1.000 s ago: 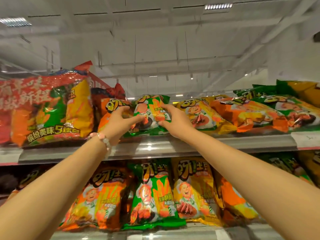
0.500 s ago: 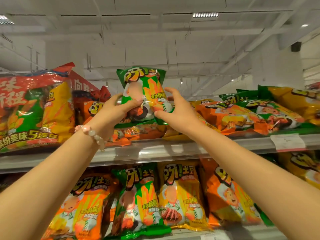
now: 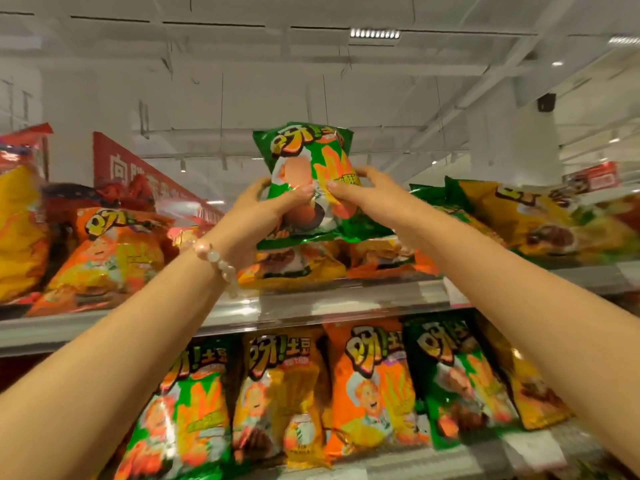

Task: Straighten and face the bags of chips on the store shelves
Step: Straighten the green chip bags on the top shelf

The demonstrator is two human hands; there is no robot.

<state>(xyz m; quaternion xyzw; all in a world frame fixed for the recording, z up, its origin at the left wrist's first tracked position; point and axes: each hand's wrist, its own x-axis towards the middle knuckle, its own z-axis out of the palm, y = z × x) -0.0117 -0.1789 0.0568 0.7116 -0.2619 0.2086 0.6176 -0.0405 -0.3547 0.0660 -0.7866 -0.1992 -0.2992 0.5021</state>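
I hold the green bag (image 3: 308,181) upright above the top shelf (image 3: 311,306), left hand (image 3: 258,211) and right hand (image 3: 363,197) both gripping its sides; so its front faces outward, I judge.

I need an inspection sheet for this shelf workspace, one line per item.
Surface: top shelf, metal edge, bags lying on it; lower shelf below.
Job's things: green chip bag held upright above the lying bags; lower row stands facing front.
Clutter: nothing seen.
Hands: left hand and right hand both grip the green chip bag at its sides.
Cables: nothing seen.
Surroundings: white ceiling, red banner, bead bracelet on left wrist.
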